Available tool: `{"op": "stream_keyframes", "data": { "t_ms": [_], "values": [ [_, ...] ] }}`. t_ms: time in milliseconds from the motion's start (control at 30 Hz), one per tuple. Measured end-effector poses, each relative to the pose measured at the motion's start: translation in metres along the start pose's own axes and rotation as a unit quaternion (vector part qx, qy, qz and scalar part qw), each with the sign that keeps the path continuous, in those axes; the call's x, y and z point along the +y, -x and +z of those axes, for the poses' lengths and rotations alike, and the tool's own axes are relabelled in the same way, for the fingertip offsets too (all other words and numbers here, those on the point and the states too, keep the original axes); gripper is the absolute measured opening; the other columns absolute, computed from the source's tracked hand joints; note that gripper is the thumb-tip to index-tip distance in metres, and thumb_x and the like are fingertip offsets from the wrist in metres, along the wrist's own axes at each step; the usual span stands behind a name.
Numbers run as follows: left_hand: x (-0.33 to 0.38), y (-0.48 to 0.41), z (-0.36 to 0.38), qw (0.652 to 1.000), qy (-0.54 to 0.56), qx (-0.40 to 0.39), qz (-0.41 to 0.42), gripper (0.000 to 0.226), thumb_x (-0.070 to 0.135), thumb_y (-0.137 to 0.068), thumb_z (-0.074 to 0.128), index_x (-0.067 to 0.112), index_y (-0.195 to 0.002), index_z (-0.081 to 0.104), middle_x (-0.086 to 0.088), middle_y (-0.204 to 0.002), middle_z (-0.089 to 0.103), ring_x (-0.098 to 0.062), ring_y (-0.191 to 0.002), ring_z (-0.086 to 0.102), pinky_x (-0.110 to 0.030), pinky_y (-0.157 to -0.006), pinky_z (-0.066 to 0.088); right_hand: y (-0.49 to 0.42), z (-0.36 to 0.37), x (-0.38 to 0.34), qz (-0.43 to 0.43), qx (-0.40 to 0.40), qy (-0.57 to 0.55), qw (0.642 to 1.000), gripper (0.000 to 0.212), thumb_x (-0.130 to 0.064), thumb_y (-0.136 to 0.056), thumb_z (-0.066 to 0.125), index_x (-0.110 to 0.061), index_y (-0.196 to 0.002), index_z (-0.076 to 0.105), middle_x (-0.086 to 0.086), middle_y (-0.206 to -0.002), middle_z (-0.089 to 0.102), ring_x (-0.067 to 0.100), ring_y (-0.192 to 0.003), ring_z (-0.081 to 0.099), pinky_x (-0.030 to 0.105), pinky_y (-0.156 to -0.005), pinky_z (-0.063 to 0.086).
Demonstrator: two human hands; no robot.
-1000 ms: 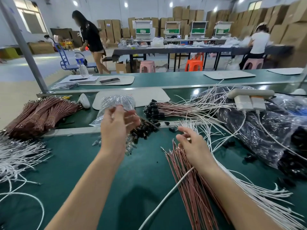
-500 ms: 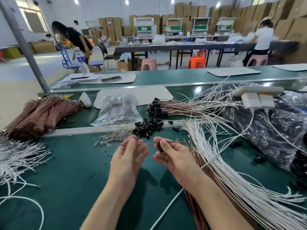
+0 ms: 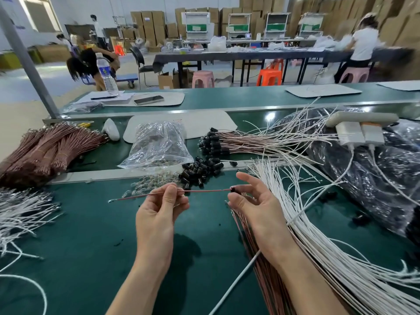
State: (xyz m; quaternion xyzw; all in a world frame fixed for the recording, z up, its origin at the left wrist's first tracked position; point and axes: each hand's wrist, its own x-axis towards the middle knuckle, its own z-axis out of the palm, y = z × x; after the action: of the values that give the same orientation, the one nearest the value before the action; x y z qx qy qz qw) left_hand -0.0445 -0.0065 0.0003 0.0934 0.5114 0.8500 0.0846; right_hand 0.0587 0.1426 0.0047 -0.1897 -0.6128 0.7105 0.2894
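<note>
A thin pink wire (image 3: 204,191) stretches level between my hands above the green bench (image 3: 91,235). My left hand (image 3: 159,214) pinches it near the middle, and its bare metal tip sticks out to the left. My right hand (image 3: 252,203) pinches the right end, where a small black cap (image 3: 233,190) sits on the wire. Just beyond lies a pile of loose black caps (image 3: 200,170). Next to it are small clear glass parts (image 3: 150,185). Loose pink wires (image 3: 261,258) run under my right forearm.
White wires (image 3: 329,246) fan out at the right, more white wires (image 3: 20,214) at the left. Bundled pink wires (image 3: 45,151) lie far left. A clear bag (image 3: 156,146), capped wires (image 3: 238,142), a black plastic bag (image 3: 375,173) and a power strip (image 3: 361,120) lie behind. People work in the background.
My hands came together from the bag and the wire pile, then drew apart. The pink wire is now held taut between them with a black cap at its right end.
</note>
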Motion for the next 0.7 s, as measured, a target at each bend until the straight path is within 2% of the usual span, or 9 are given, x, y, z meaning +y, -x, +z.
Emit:
{"op": "stream_keyframes", "data": {
  "t_ms": [67, 167, 300, 400, 500, 567, 633, 700],
  "values": [
    [-0.002, 0.000, 0.000, 1.000, -0.017, -0.003, 0.009, 0.021, 0.029, -0.085, 0.067, 0.010, -0.095, 0.069, 0.001, -0.080, 0.073, -0.011, -0.069, 0.068, -0.020, -0.068, 0.057, 0.000, 0.000, 0.000, -0.015, 0.000, 0.017, 1.000, 0.042, -0.012, -0.082, 0.080, -0.046, -0.104, 0.071, -0.007, -0.098, 0.075, 0.010, -0.092, 0.072, 0.027, -0.089, 0.058],
    [-0.004, 0.001, 0.001, 0.998, -0.050, -0.010, 0.023, 0.022, 0.030, -0.087, 0.066, 0.010, -0.096, 0.069, 0.001, -0.080, 0.073, -0.011, -0.071, 0.068, -0.021, -0.069, 0.058, 0.001, 0.001, -0.003, -0.029, -0.002, 0.021, 0.999, 0.035, -0.010, -0.082, 0.079, -0.035, -0.105, 0.070, -0.006, -0.099, 0.076, 0.004, -0.090, 0.071, 0.018, -0.083, 0.055],
    [-0.003, 0.002, 0.001, 0.998, -0.062, -0.007, 0.029, 0.023, 0.030, -0.088, 0.065, 0.009, -0.097, 0.069, 0.003, -0.078, 0.072, -0.011, -0.070, 0.067, -0.020, -0.069, 0.057, 0.003, 0.000, -0.004, -0.035, -0.005, 0.026, 0.999, 0.023, -0.008, -0.081, 0.080, -0.022, -0.097, 0.072, -0.003, -0.094, 0.078, 0.005, -0.088, 0.072, 0.015, -0.080, 0.052],
    [-0.001, 0.002, 0.001, 0.999, -0.034, -0.011, 0.003, 0.023, 0.029, -0.086, 0.066, 0.009, -0.097, 0.069, 0.001, -0.077, 0.071, -0.012, -0.069, 0.067, -0.020, -0.068, 0.057, 0.004, 0.000, -0.004, -0.032, -0.004, 0.054, 0.998, 0.012, -0.022, -0.075, 0.083, -0.024, -0.087, 0.079, -0.003, -0.089, 0.078, 0.004, -0.082, 0.070, 0.013, -0.077, 0.052],
    [-0.001, 0.004, 0.003, 0.999, 0.006, -0.018, -0.033, 0.022, 0.026, -0.084, 0.066, 0.008, -0.096, 0.068, -0.001, -0.077, 0.071, -0.012, -0.069, 0.068, -0.020, -0.068, 0.058, 0.007, 0.002, -0.005, -0.029, -0.009, 0.043, 0.999, 0.024, -0.036, -0.069, 0.081, -0.035, -0.093, 0.080, -0.005, -0.086, 0.078, 0.001, -0.079, 0.068, 0.013, -0.078, 0.052],
    [-0.001, 0.006, 0.006, 0.998, 0.030, -0.024, -0.055, 0.021, 0.024, -0.082, 0.067, 0.008, -0.095, 0.068, -0.003, -0.078, 0.072, -0.013, -0.069, 0.069, -0.021, -0.067, 0.058, 0.008, 0.004, -0.004, -0.025, -0.009, 0.010, 1.000, 0.032, -0.036, -0.070, 0.081, -0.039, -0.102, 0.078, -0.008, -0.085, 0.075, 0.001, -0.080, 0.067, 0.015, -0.080, 0.053],
    [-0.001, 0.008, 0.009, 0.995, 0.049, -0.033, -0.078, 0.020, 0.023, -0.081, 0.068, 0.008, -0.093, 0.069, -0.005, -0.078, 0.072, -0.013, -0.068, 0.069, -0.022, -0.066, 0.058, 0.007, 0.006, -0.002, -0.015, 0.003, -0.035, 0.999, 0.050, -0.035, -0.067, 0.082, -0.039, -0.116, 0.072, -0.009, -0.091, 0.074, 0.006, -0.087, 0.068, 0.023, -0.088, 0.056],
    [-0.003, 0.011, 0.011, 0.992, 0.060, -0.040, -0.099, 0.020, 0.024, -0.079, 0.070, 0.008, -0.091, 0.069, -0.005, -0.077, 0.072, -0.014, -0.066, 0.069, -0.023, -0.064, 0.058, 0.004, 0.009, 0.001, -0.004, 0.014, -0.107, 0.994, 0.065, -0.025, -0.067, 0.082, -0.034, -0.128, 0.062, -0.006, -0.093, 0.074, 0.008, -0.090, 0.068, 0.028, -0.093, 0.055]
  ]
}}
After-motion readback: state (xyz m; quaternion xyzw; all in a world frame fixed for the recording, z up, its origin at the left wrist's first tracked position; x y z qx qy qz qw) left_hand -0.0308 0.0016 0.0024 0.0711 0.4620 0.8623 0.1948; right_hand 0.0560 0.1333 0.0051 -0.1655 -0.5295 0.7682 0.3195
